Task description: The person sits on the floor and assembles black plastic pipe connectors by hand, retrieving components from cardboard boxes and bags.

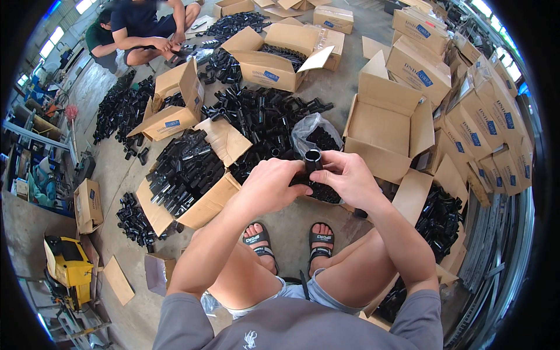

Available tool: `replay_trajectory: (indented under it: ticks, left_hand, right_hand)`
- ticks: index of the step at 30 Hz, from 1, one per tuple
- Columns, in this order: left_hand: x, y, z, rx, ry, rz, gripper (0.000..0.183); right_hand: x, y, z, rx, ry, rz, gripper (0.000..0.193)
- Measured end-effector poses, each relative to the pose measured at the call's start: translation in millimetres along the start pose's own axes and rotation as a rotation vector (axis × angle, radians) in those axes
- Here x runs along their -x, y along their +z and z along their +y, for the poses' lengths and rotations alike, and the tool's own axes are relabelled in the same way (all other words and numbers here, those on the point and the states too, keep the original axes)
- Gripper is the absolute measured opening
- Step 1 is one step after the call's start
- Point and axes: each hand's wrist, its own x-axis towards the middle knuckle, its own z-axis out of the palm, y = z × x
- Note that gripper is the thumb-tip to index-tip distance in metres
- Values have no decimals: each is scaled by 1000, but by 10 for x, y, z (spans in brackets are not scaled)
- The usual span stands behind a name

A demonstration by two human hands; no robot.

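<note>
A black tubular pipe fitting (313,161) is held up in front of me, its round open end facing upward. My right hand (349,178) grips it from the right, with the thumb pressed against its side. Coming from the left, my left hand (273,182) closes its fingers and thumb around the lower left part, which is mostly hidden. Just beneath and beyond my hands sits a clear plastic bag (309,129) of small black pieces. A large heap of black fittings (262,119) lies on the floor past my hands.
An open carton full of black fittings (186,175) stands at left, and an open, wide-flapped carton (382,116) at right. Cartons are stacked (472,125) far right beside long metal profiles (487,274). Two people (143,32) squat at the far left. A yellow machine (69,265) stands near left.
</note>
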Motion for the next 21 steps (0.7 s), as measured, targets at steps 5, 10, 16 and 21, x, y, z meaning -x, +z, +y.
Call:
replay_trajectory:
  ticks: [5,10,16,21]
  left_hand:
    - [9,-79,45,33,-64,29,28]
    - [10,-31,9,64,-4,95,32]
    - [-103,19,-25,1168,-286,286,56]
    - [-242,250,62,1432,-194,578,42]
  right_hand:
    - [-25,24,-27,-46,-47,-1,35]
    - [-37,0,-10,-16,-17,5,32]
    - [-95,3,-147,-482,-6,260,22]
    - [-163,124,-141,-748,104,277,25]
